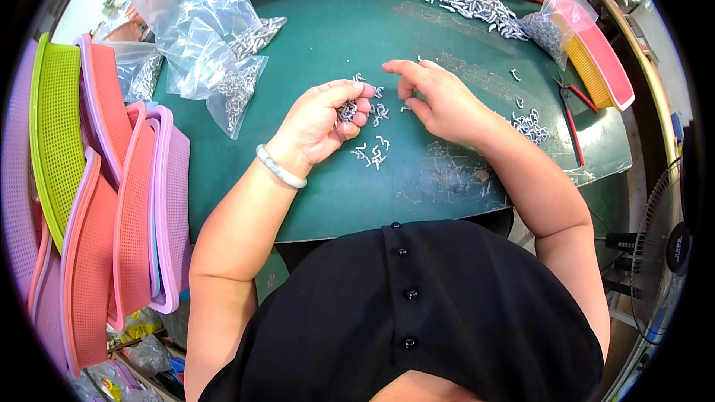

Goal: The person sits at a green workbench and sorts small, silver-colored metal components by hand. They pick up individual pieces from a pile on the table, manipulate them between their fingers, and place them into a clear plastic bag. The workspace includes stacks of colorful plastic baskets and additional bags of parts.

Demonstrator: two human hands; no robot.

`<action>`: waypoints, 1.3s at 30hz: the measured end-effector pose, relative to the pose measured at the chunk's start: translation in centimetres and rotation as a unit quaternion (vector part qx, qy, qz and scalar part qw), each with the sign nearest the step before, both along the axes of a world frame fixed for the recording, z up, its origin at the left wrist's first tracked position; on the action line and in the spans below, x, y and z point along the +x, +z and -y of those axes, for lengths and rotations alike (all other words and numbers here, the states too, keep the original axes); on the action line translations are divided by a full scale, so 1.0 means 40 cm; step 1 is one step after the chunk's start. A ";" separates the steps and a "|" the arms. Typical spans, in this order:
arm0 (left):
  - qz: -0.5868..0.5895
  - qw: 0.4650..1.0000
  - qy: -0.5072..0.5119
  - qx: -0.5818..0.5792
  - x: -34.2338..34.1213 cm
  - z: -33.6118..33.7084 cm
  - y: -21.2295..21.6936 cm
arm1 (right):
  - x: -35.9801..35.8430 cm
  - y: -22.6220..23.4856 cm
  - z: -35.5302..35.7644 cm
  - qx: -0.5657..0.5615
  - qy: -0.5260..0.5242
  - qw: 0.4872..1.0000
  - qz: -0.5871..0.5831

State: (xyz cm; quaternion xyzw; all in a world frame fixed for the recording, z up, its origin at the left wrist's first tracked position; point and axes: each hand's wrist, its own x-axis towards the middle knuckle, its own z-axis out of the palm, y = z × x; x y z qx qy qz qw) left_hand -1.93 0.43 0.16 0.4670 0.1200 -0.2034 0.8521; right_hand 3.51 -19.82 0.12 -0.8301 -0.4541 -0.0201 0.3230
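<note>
Before me spreads a scuffed dark-green tabletop, with perforated salmon, lilac and lime plastic baskets stacked at left. Small bent, shiny silver-grey metal pieces lie scattered between my hands. My left hand curls around several; my right hand, half open, looks empty.

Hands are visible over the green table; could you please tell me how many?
2: the left hand, holding small silvery pieces, and the right hand, apart from it, to its right. No others show.
</note>
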 end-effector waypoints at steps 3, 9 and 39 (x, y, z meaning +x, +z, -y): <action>0.008 1.000 -0.011 0.008 0.000 0.001 -0.003 | 0.002 0.004 0.004 -0.024 0.013 1.000 -0.002; 0.010 0.999 -0.023 0.044 -0.005 0.013 -0.005 | -0.003 -0.016 -0.005 -0.002 0.008 1.000 0.001; 0.037 0.998 0.018 -0.040 0.004 0.012 -0.011 | -0.013 -0.031 -0.035 0.051 0.007 0.998 -0.034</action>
